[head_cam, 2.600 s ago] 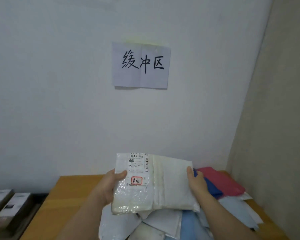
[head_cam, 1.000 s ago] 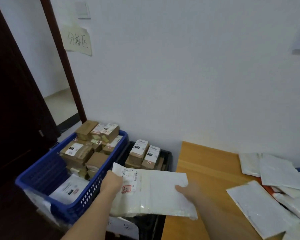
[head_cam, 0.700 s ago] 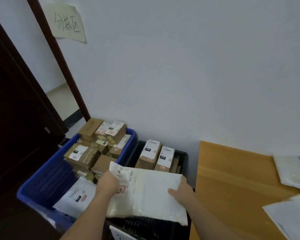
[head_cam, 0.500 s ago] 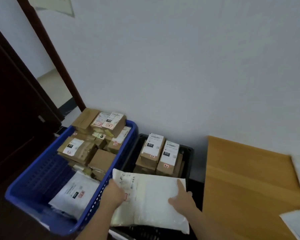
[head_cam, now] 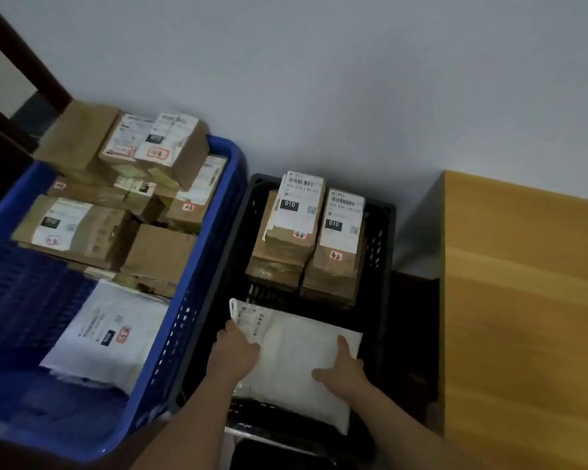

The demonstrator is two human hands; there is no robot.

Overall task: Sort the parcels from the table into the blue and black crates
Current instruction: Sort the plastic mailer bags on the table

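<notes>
Forearms reach in from the bottom edge, both hands on a white padded mailer (head_cam: 296,364) inside the black crate (head_cam: 386,252). The left hand (head_cam: 233,352) grips the mailer's left edge, fingers curled round it beside the printed label. The right hand (head_cam: 342,369) grips the right edge, thumb laid on top and fingers tucked out of sight beneath. The mailer lies nearly flat in the near half of the crate, its long axis running from near right to far left, the labelled corner pointing away towards the wall. Just beyond it, two brown boxes (head_cam: 311,242) with white shipping labels stand side by side against the crate's far wall. Left of the black crate, touching it, sits the blue crate (head_cam: 197,300), holding a white poly mailer (head_cam: 109,334) at its near end and a heap of cardboard boxes (head_cam: 123,198) at its far end, stacked above the rim. To the right, the wooden table (head_cam: 523,317) shows a bare corner. A pale wall (head_cam: 319,79) runs behind everything
</notes>
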